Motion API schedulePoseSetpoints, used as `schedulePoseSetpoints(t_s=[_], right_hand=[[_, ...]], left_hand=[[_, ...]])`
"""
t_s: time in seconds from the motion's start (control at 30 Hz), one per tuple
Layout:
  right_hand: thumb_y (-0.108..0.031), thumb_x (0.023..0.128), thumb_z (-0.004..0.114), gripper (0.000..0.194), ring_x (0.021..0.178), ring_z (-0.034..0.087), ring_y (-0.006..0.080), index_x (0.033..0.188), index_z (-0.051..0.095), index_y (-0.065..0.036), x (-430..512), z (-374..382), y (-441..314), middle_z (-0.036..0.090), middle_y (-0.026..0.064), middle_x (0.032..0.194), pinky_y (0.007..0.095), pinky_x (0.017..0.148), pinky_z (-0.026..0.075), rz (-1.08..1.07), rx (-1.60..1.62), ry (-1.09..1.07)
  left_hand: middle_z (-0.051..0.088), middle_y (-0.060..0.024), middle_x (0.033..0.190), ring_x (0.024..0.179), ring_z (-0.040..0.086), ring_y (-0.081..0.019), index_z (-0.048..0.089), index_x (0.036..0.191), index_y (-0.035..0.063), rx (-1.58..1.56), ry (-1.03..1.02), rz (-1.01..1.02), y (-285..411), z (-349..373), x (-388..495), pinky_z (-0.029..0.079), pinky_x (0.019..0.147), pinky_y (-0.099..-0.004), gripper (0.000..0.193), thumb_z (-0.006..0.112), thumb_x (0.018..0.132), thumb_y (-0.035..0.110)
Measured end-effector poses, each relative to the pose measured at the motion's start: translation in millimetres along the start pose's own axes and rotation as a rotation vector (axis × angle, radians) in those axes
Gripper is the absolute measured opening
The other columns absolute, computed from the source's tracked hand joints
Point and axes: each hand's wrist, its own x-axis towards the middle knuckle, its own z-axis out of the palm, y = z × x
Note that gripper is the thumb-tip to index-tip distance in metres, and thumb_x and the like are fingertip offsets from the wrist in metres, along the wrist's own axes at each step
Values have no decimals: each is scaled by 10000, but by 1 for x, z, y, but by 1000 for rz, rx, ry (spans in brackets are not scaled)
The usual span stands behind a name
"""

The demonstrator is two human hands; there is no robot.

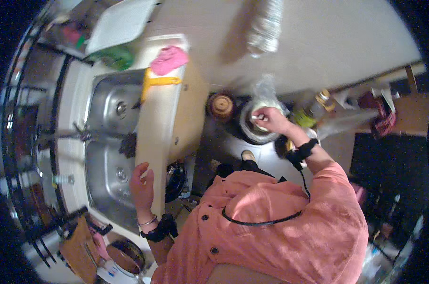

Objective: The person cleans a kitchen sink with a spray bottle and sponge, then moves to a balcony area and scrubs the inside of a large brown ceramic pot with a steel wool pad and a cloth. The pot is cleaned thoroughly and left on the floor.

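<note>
My right hand (271, 120) pinches a small white item (260, 118), too blurred to name. It is above a round bin (260, 137) with a clear plastic liner (266, 87) bunched up at its far side. My left hand (143, 188) hovers at the counter's front edge, beside the double steel sink; nothing shows in it and its fingers are loosely curled apart. In the near basin (106, 177) I see bare steel and a drain. A dark crumpled thing (128, 145) lies at the divider by the far basin (108, 103).
A yellow-handled tool (163, 81) and a pink cloth (170, 60) lie on the counter (156, 131). Beside the bin stands a brown lidded jar (221, 105). Bottles (321, 103) crowd its right. A round brown pan (125, 255) is at lower left.
</note>
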Motion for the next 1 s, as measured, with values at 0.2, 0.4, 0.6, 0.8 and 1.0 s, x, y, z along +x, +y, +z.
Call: schedulePoseSetpoints(t_s=[0.2,0.4,0.6,0.8,1.0], right_hand=[[-307,798,730,454,951,672,250,1135,654,-12,-192,-10,158,696,168,1037,358,883,515,771,-24,154],[-276,820,698,390,969,660,324,1103,662,-10,-270,10,231,683,211,1002,400,855,514,1021,-132,495],[-280,882,628,315,586,657,320,848,681,28,-281,18,247,663,199,702,400,598,516,787,-102,481],[-430,948,567,570,538,321,135,570,413,-33,-102,2,179,388,13,539,346,509,312,465,134,237],[-337,927,623,443,538,392,118,669,538,14,59,34,-9,464,29,560,323,507,361,-172,83,-73]], left_hand=[[620,-91,1126,1055,586,-198,594,1152,16,-7,-192,73,36,40,33,503,864,-329,272,614,902,120],[638,-103,1133,1053,595,-197,612,1155,11,35,-261,97,67,69,37,488,903,-329,277,626,905,130],[673,-70,972,943,611,-160,665,1032,4,-123,-187,-38,57,90,28,497,838,-310,218,648,904,179],[692,-128,790,702,649,-222,688,871,17,-35,162,61,34,81,-16,507,647,-343,217,604,912,213],[672,-120,657,634,653,-280,693,737,13,28,461,-139,-4,35,-74,497,614,-341,333,573,930,257]])
